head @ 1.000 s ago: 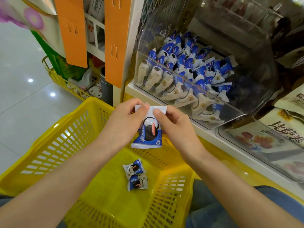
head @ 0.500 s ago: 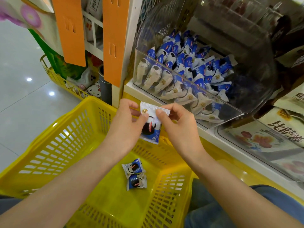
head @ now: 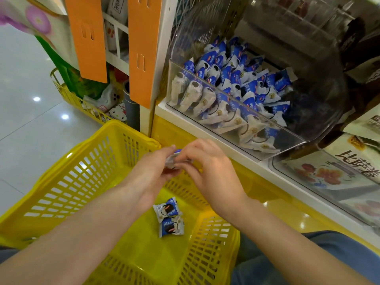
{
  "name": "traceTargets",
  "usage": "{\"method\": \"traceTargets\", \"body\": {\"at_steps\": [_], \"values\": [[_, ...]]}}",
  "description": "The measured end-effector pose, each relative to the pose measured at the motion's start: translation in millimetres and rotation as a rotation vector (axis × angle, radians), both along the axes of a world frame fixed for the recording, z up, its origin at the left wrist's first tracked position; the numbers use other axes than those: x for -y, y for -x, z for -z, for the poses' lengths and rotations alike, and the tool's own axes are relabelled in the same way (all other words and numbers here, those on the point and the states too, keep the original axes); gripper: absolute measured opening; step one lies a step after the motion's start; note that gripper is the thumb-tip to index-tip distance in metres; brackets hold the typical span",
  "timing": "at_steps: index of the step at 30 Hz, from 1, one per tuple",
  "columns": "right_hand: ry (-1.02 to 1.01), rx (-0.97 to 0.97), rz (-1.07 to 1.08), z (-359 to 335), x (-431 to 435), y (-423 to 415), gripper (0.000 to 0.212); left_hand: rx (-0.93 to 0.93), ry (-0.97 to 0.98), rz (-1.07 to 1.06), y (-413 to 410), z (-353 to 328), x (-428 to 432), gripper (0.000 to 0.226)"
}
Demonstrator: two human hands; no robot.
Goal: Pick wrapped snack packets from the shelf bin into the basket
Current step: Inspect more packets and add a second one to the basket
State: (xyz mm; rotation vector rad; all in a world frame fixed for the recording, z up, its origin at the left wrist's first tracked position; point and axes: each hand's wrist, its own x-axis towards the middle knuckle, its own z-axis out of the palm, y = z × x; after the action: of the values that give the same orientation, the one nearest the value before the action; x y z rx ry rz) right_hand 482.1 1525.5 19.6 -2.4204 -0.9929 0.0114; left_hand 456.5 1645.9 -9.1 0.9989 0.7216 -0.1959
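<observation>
Both hands meet over the far end of the yellow basket, just in front of the shelf edge. The left hand and the right hand pinch one wrapped snack packet between their fingertips; only a sliver of its white and blue wrapper shows between the fingers, and it is blurred. On the basket floor below the hands lie two more packets, one touching the other, blue and white with a dark round biscuit pictured on each. Up on the white shelf sits the clear plastic bin, its front wall low and its hood arched over the back. The pile of matching packets fills its left part, stacked against the front wall. Beside the bin on the right lie larger flat bags under clear plastic. Two orange panels hang on the shelf end at the left.
</observation>
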Motion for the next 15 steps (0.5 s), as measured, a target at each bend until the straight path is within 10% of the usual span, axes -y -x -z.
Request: {"method": "traceTargets", "body": {"at_steps": [6,15], "values": [[0.025,-0.087,-0.06,9.2,2.6,10.1,0.012,-0.012,-0.052,-0.063,3.2,-1.0,-5.7,0.014],[-0.38,-0.99,0.537,8.3,0.8,-12.5,0.028,0.126,-0.038,-0.087,-1.8,-4.6,-0.8,0.031]]}}
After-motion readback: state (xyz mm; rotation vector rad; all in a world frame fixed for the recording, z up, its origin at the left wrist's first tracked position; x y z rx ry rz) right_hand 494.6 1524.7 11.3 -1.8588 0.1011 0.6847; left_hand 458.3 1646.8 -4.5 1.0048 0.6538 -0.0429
